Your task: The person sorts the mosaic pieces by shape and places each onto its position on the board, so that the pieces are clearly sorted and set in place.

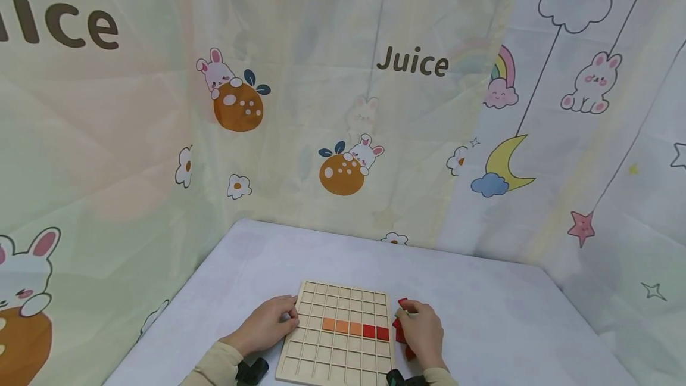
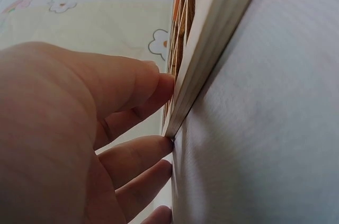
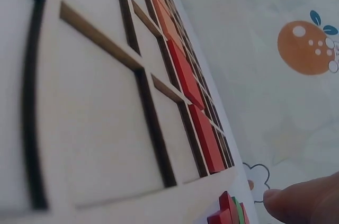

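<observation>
A wooden grid board (image 1: 321, 351) lies on the table, with one row holding three orange tiles (image 1: 342, 327) and two red tiles (image 1: 376, 332) side by side. My left hand (image 1: 268, 321) rests at the board's left edge; in the left wrist view its extended fingers (image 2: 139, 155) meet the edge near the tabletop. Right of the board, my right hand (image 1: 424, 329) bends over a loose heap of red tiles (image 1: 399, 333) with a green tile (image 3: 238, 211) among them. One fingertip (image 3: 275, 198) shows beside this heap; whether the hidden fingertips pinch a tile I cannot tell.
The white table (image 1: 498, 308) extends behind and to both sides of the board. Printed cloth (image 1: 289, 153) hangs around its back and sides. Dark wrist cameras sit on both wrists, the right one (image 1: 405, 379) overlapping the board's near right corner.
</observation>
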A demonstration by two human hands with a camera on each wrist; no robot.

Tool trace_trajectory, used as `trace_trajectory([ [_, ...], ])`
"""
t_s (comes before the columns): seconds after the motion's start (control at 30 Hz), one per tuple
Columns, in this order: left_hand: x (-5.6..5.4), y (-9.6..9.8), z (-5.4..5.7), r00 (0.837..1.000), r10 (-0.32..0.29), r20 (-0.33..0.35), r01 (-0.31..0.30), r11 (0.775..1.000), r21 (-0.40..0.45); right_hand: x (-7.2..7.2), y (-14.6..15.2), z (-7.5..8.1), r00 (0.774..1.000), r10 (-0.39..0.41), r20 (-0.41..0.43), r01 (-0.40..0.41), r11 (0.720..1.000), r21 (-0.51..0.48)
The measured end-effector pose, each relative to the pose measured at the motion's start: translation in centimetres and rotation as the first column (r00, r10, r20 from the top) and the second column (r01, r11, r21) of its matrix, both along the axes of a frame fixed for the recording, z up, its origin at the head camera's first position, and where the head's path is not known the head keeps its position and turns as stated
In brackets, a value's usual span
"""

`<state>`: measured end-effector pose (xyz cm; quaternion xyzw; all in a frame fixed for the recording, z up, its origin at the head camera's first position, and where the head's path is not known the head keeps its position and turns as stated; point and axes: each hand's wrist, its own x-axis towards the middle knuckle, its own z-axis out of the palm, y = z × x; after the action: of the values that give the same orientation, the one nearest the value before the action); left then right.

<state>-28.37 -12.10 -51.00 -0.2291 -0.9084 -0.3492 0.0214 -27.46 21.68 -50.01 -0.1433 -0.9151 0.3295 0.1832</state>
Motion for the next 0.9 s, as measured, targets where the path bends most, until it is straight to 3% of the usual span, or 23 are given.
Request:
trace_trajectory([
  [0.47,-0.03,-0.06,0.11,1.0,-0.005,-0.01,0.005,1.0,-0.001,0.29,0.49,-0.22,1.0,0.016,0.019,-0.017,1.0,0.024],
  [0.9,0.05,-0.14,0.16,1.0,-0.005,-0.006,0.004,1.0,-0.006,0.09,0.19,-0.65,0.999,-0.018,0.04,0.015,0.997,0.076],
])
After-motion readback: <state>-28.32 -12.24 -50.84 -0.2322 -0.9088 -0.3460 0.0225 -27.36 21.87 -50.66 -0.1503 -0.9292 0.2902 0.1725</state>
